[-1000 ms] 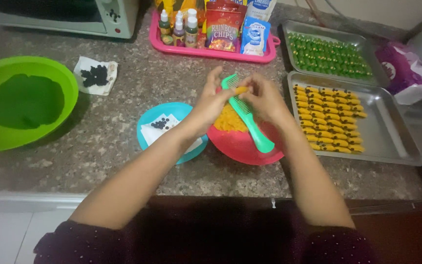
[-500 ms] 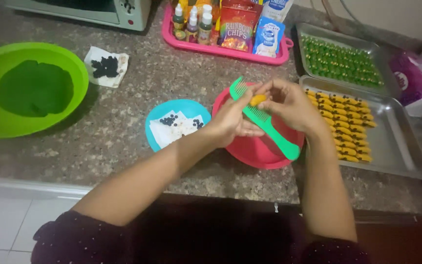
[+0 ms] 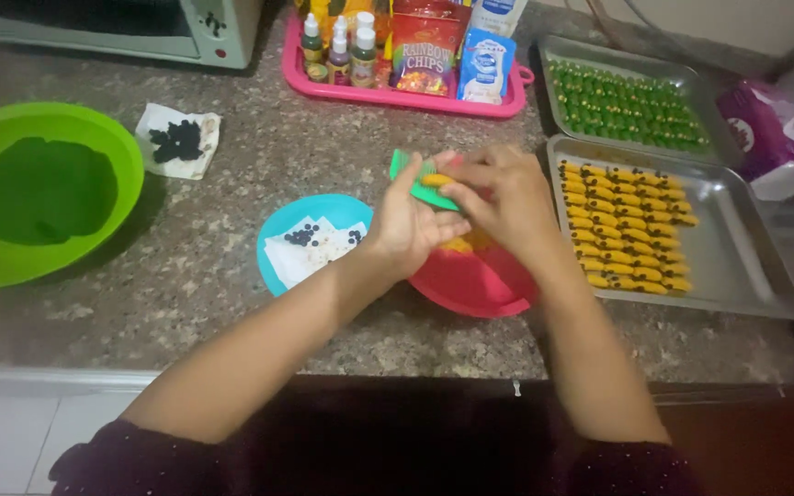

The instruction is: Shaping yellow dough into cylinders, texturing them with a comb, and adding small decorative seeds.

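Seen from the head camera, both hands meet over the red bowl [image 3: 475, 280] at the middle of the bench [image 3: 232, 266]. Left hand [image 3: 411, 220] has its fingers curled around a green comb [image 3: 415, 179], whose end sticks out above the thumb. Right hand [image 3: 507, 197] has its fingertips pinched on a small orange dough piece [image 3: 436, 180] pressed against the comb. More orange dough lies in the red bowl under the hands.

Just left of the red bowl sits a blue plate [image 3: 273, 243] with paper and dark chips. Right of the hands, a metal tray [image 3: 737, 248] carries rows of orange pieces; behind it, another tray [image 3: 562, 50] holds green ones. At the far left stands a green bowl [image 3: 94, 129] of green dough. A pink tray [image 3: 397, 96] of bottles and packets lies at the back.
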